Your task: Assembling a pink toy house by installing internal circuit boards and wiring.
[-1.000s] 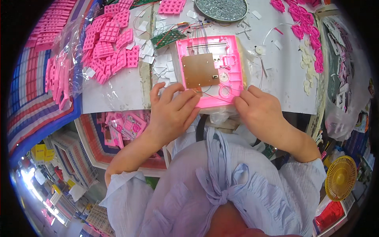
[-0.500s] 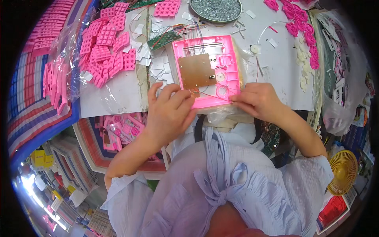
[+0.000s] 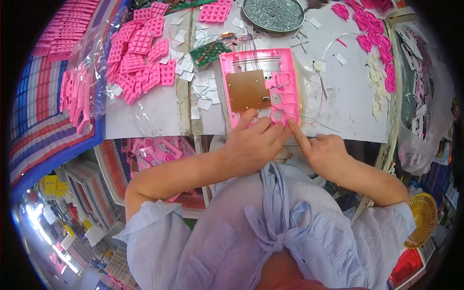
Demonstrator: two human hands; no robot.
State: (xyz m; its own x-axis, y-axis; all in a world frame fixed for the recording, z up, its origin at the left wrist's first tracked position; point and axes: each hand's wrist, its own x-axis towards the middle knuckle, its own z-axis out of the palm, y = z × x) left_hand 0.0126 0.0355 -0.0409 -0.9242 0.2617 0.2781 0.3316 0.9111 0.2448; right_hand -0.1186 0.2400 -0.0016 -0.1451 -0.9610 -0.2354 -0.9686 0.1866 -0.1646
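Observation:
A pink plastic casing (image 3: pixel 288 86), open side up, lies at the table's near edge. Inside it are a brown circuit board (image 3: pixel 247 91), a pink ring (image 3: pixel 277 115) and several thin wires. My left hand (image 3: pixel 256 144) is closed over the casing's near edge, its fingertips inside the rim; whether they also pin a wire is hidden. At the near right corner, the stretched index finger of my right hand (image 3: pixel 323 149) touches the casing, its other fingers curled and apparently holding nothing. A loose thin wire (image 3: pixel 323 124) trails from that corner across the table.
Pink keypad pieces (image 3: pixel 140 41) are heaped at the left, beside white paper squares (image 3: pixel 205 94). A green circuit board (image 3: pixel 209 53) touches the wires behind the casing. Farther back stands a round tray of screws (image 3: pixel 273 13). Pink rings (image 3: pixel 382 41) and cream discs (image 3: pixel 374 92) lie right.
My left hand has moved right along the casing's near edge. My right hand has gone from a pinch at the corner to a pointing index finger, and the thin wire now trails rightward.

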